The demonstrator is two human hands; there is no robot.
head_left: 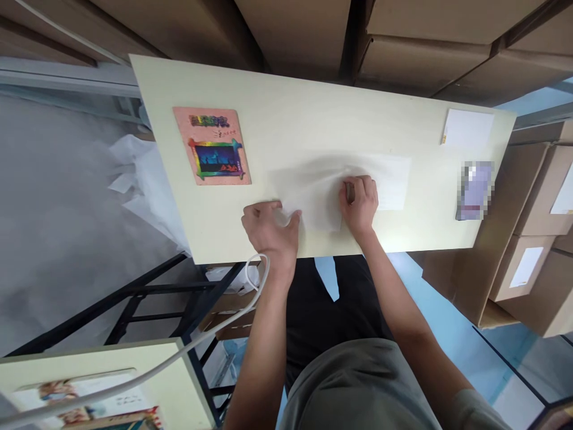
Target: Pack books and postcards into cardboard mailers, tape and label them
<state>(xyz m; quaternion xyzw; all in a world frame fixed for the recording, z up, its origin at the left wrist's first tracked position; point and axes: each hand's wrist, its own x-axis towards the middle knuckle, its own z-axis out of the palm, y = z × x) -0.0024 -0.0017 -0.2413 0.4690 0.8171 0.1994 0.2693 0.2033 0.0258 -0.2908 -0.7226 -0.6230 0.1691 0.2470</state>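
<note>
White cable (176, 356) nr L hand (273, 232), fingers spread; R hand (360, 206), fingers pinching white sheet (320, 203) on tbl (308, 113).

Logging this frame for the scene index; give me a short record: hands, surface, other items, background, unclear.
left_hand: left hand at the left end of a thin white sheet, thumb and forefinger apart
right_hand: right hand pinching the white sheet
surface: pale table
table_left: pink flat item with rainbow-framed picture
table_right: white flat item; pixelated item nearer the person
background: cardboard boxes
unclear: number of sheet layers
</note>
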